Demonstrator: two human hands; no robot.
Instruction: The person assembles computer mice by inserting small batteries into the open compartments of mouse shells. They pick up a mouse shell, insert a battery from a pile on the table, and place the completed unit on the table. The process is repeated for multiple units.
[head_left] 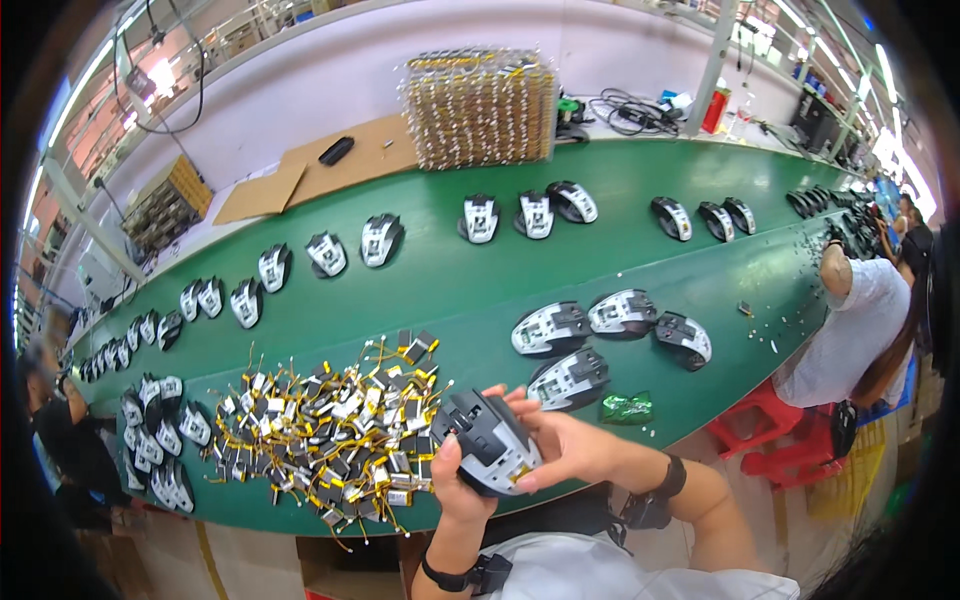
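Observation:
A black and grey computer mouse shell point(486, 442) is held up over the near edge of the green bench, tilted, with an opening showing in its upper part. My left hand point(462, 488) grips it from the left and below, the thumb along its side. Around the right end of the same mouse closes my right hand point(568, 446), its thumb pressing near a small yellowish spot on the shell. Just left of my hands lies a heap of small battery packs point(330, 425) with thin wires. Several similar mouse shells point(552, 328) rest beyond my right hand, beside a green foil packet point(627, 407).
Mouse shells point(381, 240) stand spaced in a row along the far strip of the bench. More are clustered at the left point(150, 440). A tall stack of trays point(480, 108) stands at the back on cardboard point(345, 182). At the right sits a person point(850, 330) near red stools point(755, 418).

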